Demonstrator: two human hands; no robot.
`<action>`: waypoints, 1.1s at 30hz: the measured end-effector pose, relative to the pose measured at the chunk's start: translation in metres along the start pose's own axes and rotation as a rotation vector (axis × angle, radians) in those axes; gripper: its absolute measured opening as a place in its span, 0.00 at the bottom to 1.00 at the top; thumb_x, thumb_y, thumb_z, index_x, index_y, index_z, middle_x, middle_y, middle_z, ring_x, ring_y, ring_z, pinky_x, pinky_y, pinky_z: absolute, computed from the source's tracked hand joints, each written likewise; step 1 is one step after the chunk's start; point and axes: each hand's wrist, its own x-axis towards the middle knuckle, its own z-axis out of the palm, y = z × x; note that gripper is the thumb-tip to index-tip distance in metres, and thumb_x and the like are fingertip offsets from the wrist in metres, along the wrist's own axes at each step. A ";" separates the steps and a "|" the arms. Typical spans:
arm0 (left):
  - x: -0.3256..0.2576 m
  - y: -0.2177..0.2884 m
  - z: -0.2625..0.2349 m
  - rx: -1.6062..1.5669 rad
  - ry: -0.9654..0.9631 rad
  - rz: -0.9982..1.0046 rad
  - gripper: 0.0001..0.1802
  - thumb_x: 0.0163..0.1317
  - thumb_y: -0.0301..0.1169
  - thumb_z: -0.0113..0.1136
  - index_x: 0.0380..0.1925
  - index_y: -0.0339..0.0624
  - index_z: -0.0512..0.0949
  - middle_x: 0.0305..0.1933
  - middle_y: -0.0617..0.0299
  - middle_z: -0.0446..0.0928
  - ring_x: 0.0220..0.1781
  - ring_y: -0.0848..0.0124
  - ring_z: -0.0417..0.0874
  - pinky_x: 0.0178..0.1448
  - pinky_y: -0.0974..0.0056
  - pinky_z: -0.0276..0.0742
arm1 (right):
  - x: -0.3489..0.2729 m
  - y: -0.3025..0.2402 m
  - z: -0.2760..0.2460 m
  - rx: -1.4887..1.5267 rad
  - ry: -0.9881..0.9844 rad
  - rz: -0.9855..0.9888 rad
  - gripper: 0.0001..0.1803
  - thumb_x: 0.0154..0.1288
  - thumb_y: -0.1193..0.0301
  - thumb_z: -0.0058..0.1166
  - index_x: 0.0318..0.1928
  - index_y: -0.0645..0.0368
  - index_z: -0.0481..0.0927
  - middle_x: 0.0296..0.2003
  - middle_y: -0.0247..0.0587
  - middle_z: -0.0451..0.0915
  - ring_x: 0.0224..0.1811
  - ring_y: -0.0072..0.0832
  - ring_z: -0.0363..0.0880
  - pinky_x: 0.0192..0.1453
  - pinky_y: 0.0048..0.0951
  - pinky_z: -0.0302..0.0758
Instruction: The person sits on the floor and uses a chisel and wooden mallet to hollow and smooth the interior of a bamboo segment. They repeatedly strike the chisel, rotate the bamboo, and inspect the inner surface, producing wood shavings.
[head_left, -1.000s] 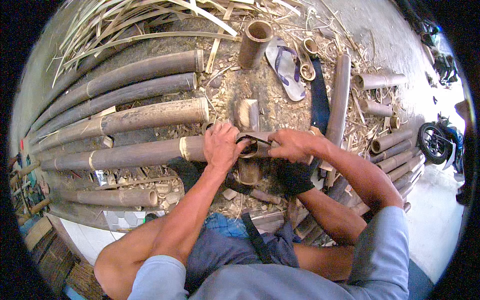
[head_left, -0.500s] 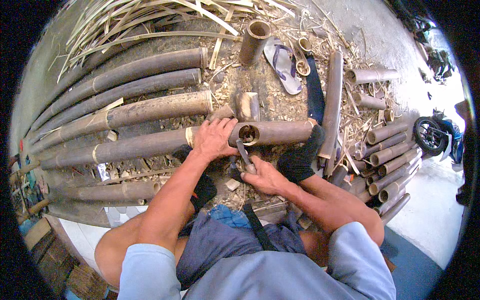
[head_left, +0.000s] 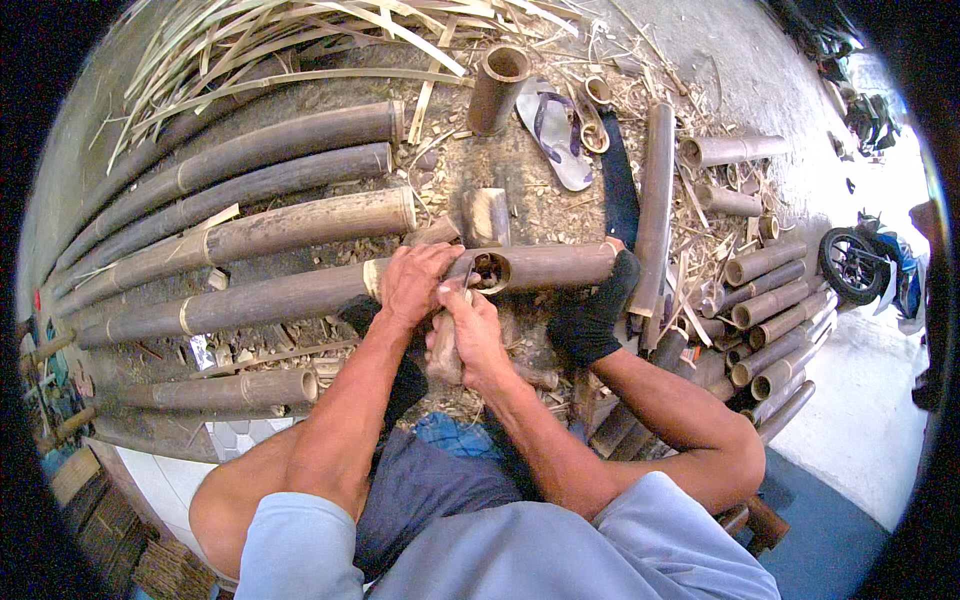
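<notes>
A long brown bamboo pole (head_left: 280,292) lies crosswise in front of me, with a round-edged cut opening (head_left: 490,270) in its upper side. My left hand (head_left: 413,287) grips the pole just left of that opening, fingers over the top. My right hand (head_left: 474,335) is closed round the thick wooden handle of a knife (head_left: 446,352). The knife's blade lies against the left edge of the opening, close to my left fingers and partly hidden by them. A foot in a black sock (head_left: 597,310) presses near the pole's right end.
More bamboo poles (head_left: 270,225) lie at the left, below a heap of pale strips (head_left: 300,40). Beyond the pole stand an upright bamboo tube (head_left: 497,95) and a flip-flop (head_left: 556,135). Cut bamboo pieces (head_left: 768,265) are stacked at right, before a motorcycle wheel (head_left: 852,266). Shavings litter the floor.
My right hand has moved left and turned, bringing the knife from the near side of the opening to its left edge. My left hand keeps hold of the pole.
</notes>
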 end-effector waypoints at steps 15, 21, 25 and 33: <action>0.010 0.001 0.034 -0.120 0.070 -0.213 0.30 0.54 0.61 0.64 0.47 0.50 0.81 0.48 0.53 0.84 0.54 0.58 0.83 0.59 0.53 0.71 | 0.002 0.005 0.007 0.606 -0.076 0.036 0.11 0.69 0.60 0.55 0.41 0.53 0.72 0.28 0.36 0.75 0.26 0.32 0.78 0.33 0.41 0.81; 0.019 0.049 -0.021 0.065 -0.083 -0.263 0.55 0.33 0.77 0.69 0.52 0.45 0.80 0.53 0.52 0.83 0.57 0.54 0.82 0.61 0.46 0.69 | 0.004 0.051 -0.066 -0.087 0.227 -0.258 0.08 0.67 0.68 0.58 0.42 0.53 0.74 0.25 0.32 0.74 0.18 0.24 0.72 0.20 0.30 0.72; 0.022 0.063 -0.012 0.148 0.002 -0.365 0.57 0.30 0.79 0.68 0.51 0.42 0.80 0.54 0.52 0.82 0.58 0.55 0.81 0.61 0.48 0.68 | 0.007 0.015 -0.101 -0.513 0.100 -0.267 0.19 0.64 0.64 0.61 0.48 0.66 0.77 0.28 0.40 0.82 0.23 0.26 0.77 0.24 0.33 0.75; 0.029 0.065 0.013 0.096 0.286 -0.444 0.49 0.28 0.74 0.73 0.40 0.44 0.84 0.38 0.54 0.84 0.49 0.60 0.82 0.60 0.51 0.63 | 0.021 -0.089 -0.135 -1.230 -0.262 -0.226 0.19 0.65 0.62 0.59 0.46 0.66 0.79 0.25 0.37 0.79 0.26 0.22 0.74 0.31 0.32 0.73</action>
